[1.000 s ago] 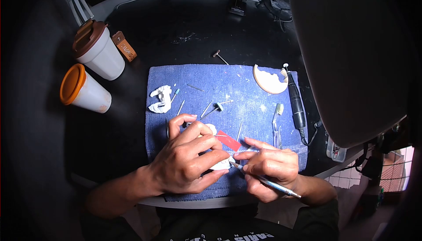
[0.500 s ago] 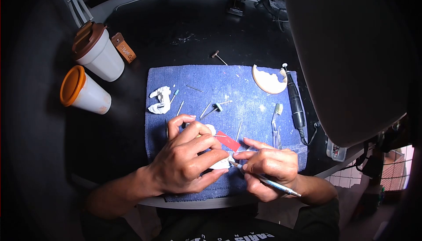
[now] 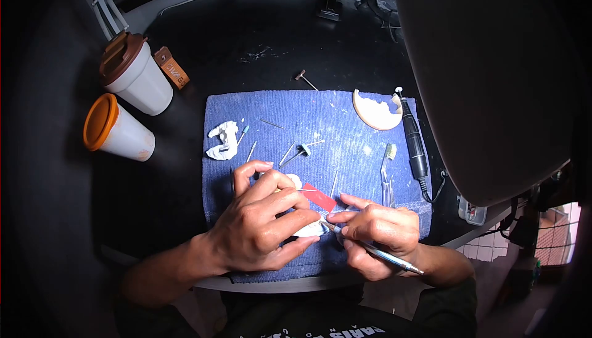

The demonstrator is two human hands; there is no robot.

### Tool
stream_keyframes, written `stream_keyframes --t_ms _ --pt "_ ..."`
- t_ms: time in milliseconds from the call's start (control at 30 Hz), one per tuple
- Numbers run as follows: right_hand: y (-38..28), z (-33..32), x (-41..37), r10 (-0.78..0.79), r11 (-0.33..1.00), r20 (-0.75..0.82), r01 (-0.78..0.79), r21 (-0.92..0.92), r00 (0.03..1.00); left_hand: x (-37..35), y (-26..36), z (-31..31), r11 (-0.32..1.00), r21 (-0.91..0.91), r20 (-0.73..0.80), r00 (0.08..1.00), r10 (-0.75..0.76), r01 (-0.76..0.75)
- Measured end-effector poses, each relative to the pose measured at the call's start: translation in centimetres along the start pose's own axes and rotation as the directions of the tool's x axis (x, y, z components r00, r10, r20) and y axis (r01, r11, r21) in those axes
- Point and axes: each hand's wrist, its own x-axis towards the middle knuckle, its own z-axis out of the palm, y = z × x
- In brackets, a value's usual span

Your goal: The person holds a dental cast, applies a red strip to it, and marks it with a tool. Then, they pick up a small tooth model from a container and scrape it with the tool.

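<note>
My left hand (image 3: 265, 218) is curled over a small white plaster-like piece (image 3: 311, 230), gripping it low over the cloth; the fingers hide most of it. A slim silver-and-blue mechanical pencil (image 3: 398, 261) is pinched in my right hand (image 3: 381, 236), its tip at the white piece. Just beyond the fingers lies a red strip (image 3: 319, 197), with a thin metal shank across its upper end. Another whitish piece (image 3: 293, 181) shows partly behind my left hand. Thin rotary bits and a green-disc bit (image 3: 304, 149) lie farther up the blue cloth (image 3: 345, 122).
A white dental-arch-shaped piece (image 3: 226, 141) lies at the cloth's left. At right are a bitten-out white disc (image 3: 375, 113), a black rotary handpiece (image 3: 415, 144) with its cord, and a toothbrush (image 3: 388, 162). Two lidded cups (image 3: 139, 79) stand left; a dark panel (image 3: 487, 85) overhangs the right.
The pencil tip has shifted slightly up and left against the white piece. Both hands keep nearly the same pose, and the whole view has moved a little.
</note>
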Motion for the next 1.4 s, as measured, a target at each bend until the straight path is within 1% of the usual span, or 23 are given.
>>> stream_keyframes --t_ms 167,267,567,867,967,1067,1267,1400 --pt "0.07 0.04 -0.13 -0.017 1.0 0.009 0.017 0.01 1.0 -0.07 -0.1 0.17 1.0 -0.004 -0.011 1.0 0.007 -0.007" --pt "0.16 0.13 -0.13 -0.009 1.0 -0.012 0.009 0.001 1.0 -0.03 -0.02 0.04 1.0 -0.002 0.002 1.0 -0.002 0.002" --pt "0.1 0.12 -0.14 0.009 1.0 -0.009 -0.009 0.004 1.0 -0.01 0.02 0.13 1.0 0.008 -0.013 1.0 0.003 -0.003" --pt "0.08 0.02 -0.05 -0.029 0.999 0.01 0.029 -0.014 1.0 -0.12 0.05 0.23 1.0 0.006 -0.024 1.0 0.014 -0.014" --pt "-0.39 -0.34 0.27 -0.049 0.998 0.046 0.05 -0.023 0.998 -0.11 0.23 -0.02 1.0 0.009 -0.018 0.999 0.028 -0.028" --pt "-0.52 -0.13 0.19 -0.034 0.999 0.027 0.033 0.009 0.999 -0.1 0.33 -0.2 0.999 0.009 -0.011 0.999 0.035 -0.035" --pt "-0.51 -0.14 0.17 -0.04 0.999 0.056 0.039 0.017 0.998 -0.15 0.33 -0.2 0.999 0.004 0.01 0.999 0.034 -0.034" --pt "-0.59 -0.24 0.43 -0.053 0.999 0.061 0.053 0.009 0.997 -0.18 0.29 -0.05 0.999 0.001 -0.006 0.999 0.039 -0.039"
